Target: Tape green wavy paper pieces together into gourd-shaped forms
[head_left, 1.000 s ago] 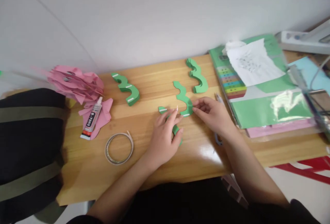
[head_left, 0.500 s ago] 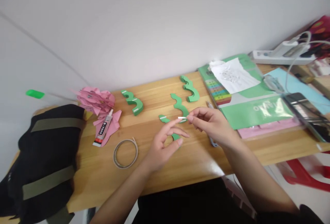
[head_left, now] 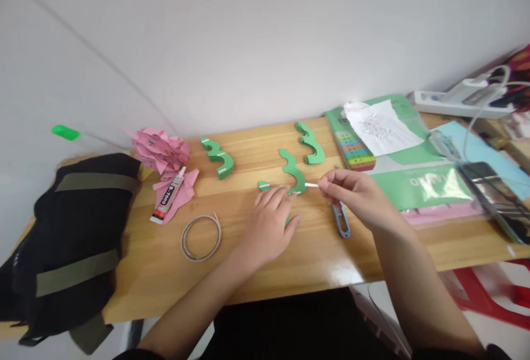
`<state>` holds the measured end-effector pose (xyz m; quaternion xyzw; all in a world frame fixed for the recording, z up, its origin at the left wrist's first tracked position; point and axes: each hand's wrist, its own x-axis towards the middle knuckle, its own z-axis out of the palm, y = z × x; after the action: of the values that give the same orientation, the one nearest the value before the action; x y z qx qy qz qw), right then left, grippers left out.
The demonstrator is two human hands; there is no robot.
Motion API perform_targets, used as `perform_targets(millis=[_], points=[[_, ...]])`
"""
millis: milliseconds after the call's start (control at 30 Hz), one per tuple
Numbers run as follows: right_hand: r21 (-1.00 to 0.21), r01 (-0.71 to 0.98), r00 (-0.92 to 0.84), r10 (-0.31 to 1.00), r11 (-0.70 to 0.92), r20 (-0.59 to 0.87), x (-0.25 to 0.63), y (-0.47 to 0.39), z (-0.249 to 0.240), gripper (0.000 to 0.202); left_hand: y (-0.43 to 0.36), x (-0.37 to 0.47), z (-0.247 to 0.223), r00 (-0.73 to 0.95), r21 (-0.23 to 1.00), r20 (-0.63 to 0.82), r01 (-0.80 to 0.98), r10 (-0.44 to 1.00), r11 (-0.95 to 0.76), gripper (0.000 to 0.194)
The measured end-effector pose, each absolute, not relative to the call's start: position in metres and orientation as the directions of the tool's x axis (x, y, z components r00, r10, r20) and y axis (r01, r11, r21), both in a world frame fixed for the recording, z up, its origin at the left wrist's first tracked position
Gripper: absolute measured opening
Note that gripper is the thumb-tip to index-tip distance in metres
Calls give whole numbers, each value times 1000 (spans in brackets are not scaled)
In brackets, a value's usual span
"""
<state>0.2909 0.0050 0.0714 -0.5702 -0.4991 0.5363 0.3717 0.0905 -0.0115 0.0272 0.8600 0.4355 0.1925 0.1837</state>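
Observation:
My right hand (head_left: 350, 191) pinches a small white strip (head_left: 312, 185) by its right end, and the strip's left end is beside a wavy green piece (head_left: 295, 172). Over another green piece (head_left: 264, 185) lies my left hand (head_left: 271, 222), palm down with thumb apart; it covers most of that piece and holds nothing visible. White strips show on both pieces. Farther back are a green stack (head_left: 310, 143) and, to the left, another green piece (head_left: 224, 164) with white strips. A roll of tape (head_left: 183, 244) rests left of my left hand.
On the left are a black bag (head_left: 83, 227), pink paper shapes (head_left: 159, 150) and a glue tube (head_left: 169, 197). A utility knife (head_left: 342, 219) lies below my right hand. Rightward are a green folder (head_left: 426, 181), white paper (head_left: 383, 128), a phone (head_left: 492, 194) and a power strip (head_left: 451, 103).
My left hand has turned palm down onto the nearer green piece. My right hand has moved slightly right with the white strip, away from my left fingertips. The camera view has shifted a little.

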Motion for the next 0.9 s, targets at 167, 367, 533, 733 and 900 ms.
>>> perform_targets(millis=[167, 367, 533, 733, 900], points=[[-872, 418, -1, 960, -253, -280, 295, 26, 64, 29, -13, 96, 11, 642, 249, 78, 728, 763, -639, 46], [-833, 478, -46, 938, -280, -342, 286, 41, 44, 20, -20, 95, 16, 669, 180, 156, 704, 727, -687, 43], [-833, 427, -22, 917, -351, -398, 277, 46, 22, 18, 4, 93, 15, 578, 230, 203, 756, 790, -612, 38], [-819, 452, -14, 915, -354, -404, 278, 48, 17, 18, 16, 91, 7, 626, 289, 180, 704, 759, -649, 39], [-814, 455, -17, 911, -361, -413, 279, 48, 19, 17, 17, 90, 4, 619, 293, 157, 714, 769, -635, 43]])
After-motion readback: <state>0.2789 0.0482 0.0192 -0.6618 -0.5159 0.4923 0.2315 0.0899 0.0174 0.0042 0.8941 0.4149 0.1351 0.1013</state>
